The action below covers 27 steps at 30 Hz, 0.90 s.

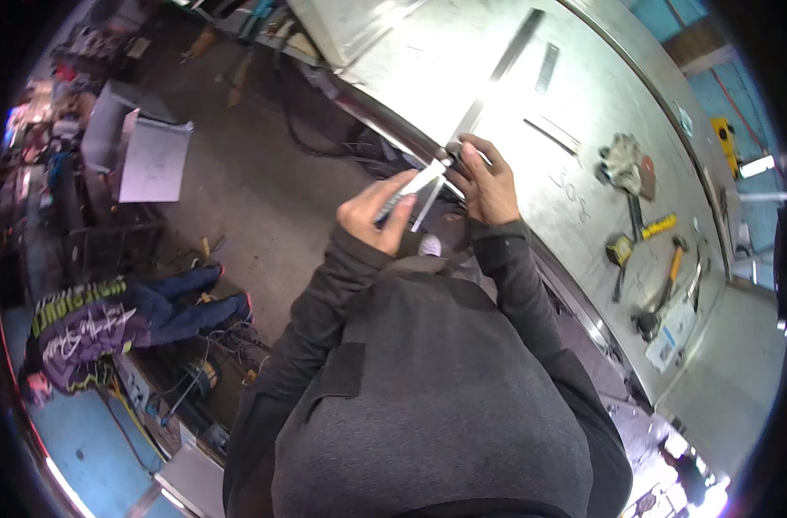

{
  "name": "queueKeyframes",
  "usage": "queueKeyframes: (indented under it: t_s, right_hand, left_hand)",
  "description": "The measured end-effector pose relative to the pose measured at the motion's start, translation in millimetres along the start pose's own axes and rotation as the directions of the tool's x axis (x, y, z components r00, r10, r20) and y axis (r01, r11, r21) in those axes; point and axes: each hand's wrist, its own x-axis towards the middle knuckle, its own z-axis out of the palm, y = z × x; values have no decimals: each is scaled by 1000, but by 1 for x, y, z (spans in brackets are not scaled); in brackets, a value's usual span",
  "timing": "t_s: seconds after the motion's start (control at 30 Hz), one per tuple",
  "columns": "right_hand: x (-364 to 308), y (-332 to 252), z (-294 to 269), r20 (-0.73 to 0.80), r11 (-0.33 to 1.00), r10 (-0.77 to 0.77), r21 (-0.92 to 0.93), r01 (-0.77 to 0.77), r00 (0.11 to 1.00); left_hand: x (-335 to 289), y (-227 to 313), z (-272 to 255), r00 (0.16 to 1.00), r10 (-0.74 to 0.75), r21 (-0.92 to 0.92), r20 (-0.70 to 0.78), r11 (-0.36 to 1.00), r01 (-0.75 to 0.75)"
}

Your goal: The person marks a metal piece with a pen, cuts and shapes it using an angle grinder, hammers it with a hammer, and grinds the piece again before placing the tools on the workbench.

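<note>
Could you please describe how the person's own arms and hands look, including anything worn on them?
Both the left hand and the right hand are ungloved. The left sleeve and right sleeve are long, dark grey to black, and reach the wrists. They look plain, with no markings or cables that I can see.

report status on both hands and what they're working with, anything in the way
Left hand gripping flat silvery tool. Right hand at its far end. No obstruction seen at hands; long metal strip just beyond, gloves and hammer off right.
</note>
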Motion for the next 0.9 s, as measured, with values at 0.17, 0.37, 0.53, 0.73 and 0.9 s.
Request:
queueKeyframes:
  t_s: [0.17,0.37,0.53,0.73,0.9]
  right_hand:
    - [-12,18,18,-11,975,-45,-217,41,999]
    - [13,23,0,154,995,88,-52,-81,984]
    - [31,21,-18,182,990,136,-72,-125,974]
    - [38,-6,-54,-178,954,6,-293,-58,984]
    - [10,-42,-163,-561,930,-336,-71,361,756]
  left_hand:
    - [-15,-13,6,984,122,182,-130,979,-98]
    - [-10,-7,8,917,390,550,-87,786,-282]
    - [4,-12,9,911,410,587,38,729,-352]
    - [37,-50,-29,916,30,-259,401,962,82]
    - [104,-152,-117,950,-185,4,252,982,190]
